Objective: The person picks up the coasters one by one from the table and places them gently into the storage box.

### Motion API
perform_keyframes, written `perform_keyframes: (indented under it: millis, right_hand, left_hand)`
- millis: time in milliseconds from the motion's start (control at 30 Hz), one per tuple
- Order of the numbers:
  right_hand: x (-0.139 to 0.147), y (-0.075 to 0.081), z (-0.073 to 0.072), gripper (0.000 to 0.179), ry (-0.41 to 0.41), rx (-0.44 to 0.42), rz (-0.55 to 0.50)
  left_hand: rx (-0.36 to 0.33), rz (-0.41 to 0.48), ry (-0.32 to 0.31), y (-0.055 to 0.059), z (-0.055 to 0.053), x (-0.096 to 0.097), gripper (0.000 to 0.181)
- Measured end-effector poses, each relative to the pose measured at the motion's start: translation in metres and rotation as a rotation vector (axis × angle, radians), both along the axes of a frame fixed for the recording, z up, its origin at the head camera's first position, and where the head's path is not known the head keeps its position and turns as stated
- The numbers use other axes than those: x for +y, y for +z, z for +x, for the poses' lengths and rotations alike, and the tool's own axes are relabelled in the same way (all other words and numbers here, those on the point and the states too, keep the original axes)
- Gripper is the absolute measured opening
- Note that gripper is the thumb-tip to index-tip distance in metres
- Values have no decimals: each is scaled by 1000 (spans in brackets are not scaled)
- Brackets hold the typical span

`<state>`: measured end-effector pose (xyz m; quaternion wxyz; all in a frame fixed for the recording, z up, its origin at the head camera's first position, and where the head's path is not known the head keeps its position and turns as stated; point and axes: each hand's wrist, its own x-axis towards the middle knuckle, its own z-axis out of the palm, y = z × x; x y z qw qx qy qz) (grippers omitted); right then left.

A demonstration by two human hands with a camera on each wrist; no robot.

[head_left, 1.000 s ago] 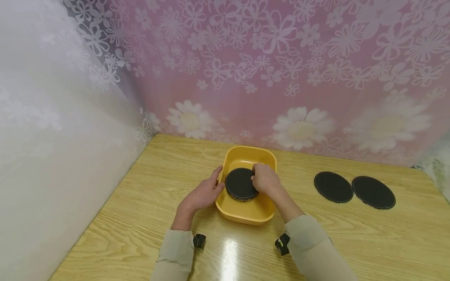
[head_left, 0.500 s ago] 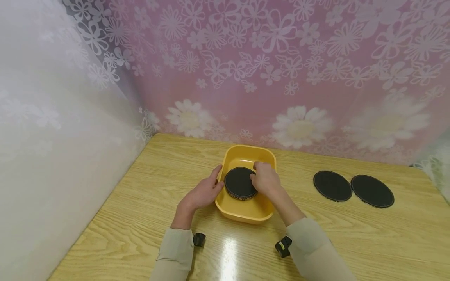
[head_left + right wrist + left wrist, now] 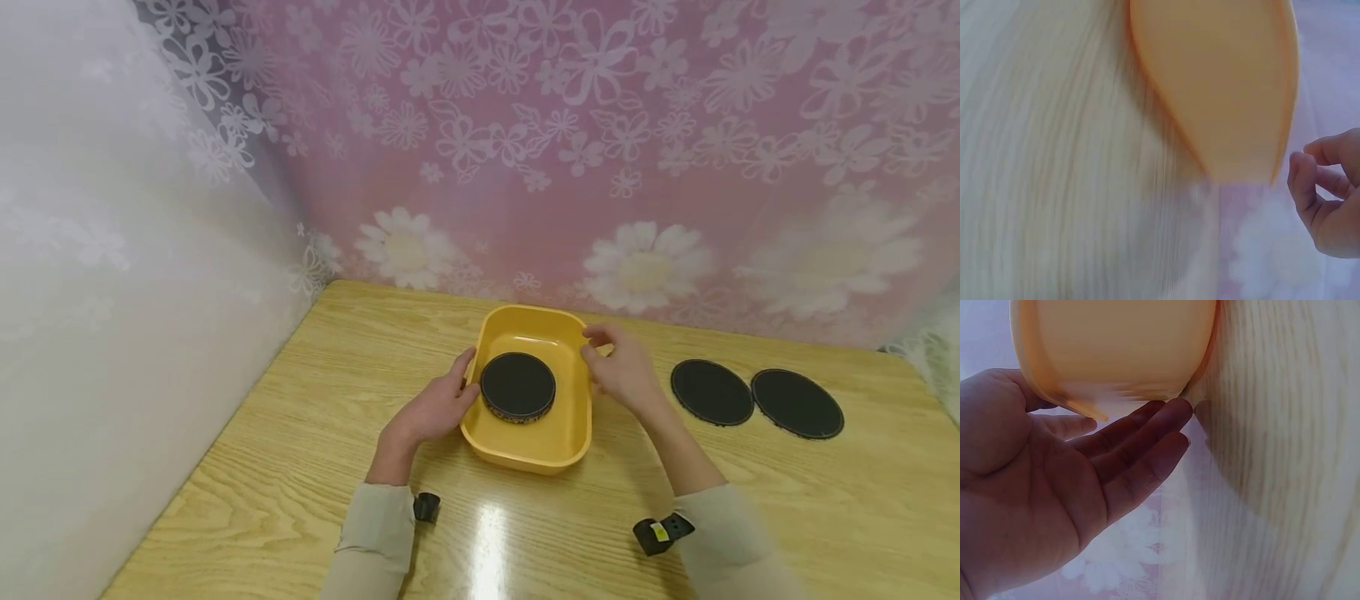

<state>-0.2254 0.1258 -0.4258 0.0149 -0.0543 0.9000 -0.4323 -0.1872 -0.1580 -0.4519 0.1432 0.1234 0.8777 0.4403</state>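
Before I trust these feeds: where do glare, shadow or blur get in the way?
Head view: a bright glare streak on the table, a thin one inside the yellow tub, the black disc clear-edged. Left wrist view: dim, with the left hand in shade and a soft shadow on the table beside it. Right wrist view: pale and hazy, the flowered cloth blurred.

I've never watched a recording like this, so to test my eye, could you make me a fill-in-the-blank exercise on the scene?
1. Inside the tub, the round piece has a top coloured ____.
2. On the table, outside the tub, lie ____ flat discs.
3. The person's hand nearer those discs is the ____ one.
4. The pink backdrop is printed with ____.

Missing words: black; two; right; flowers.
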Motion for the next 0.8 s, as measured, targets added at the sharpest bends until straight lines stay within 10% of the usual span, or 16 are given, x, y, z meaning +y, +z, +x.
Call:
perform_keyframes:
  millis: [467,800]
  right_hand:
    - [138,-10,-10,74,96,-189,334]
    - [175,-14,-7,92,134,-325,443]
  left_hand:
    - [3,-3,1,3,2,1,62]
    - [-9,-6,12,4,3,2,61]
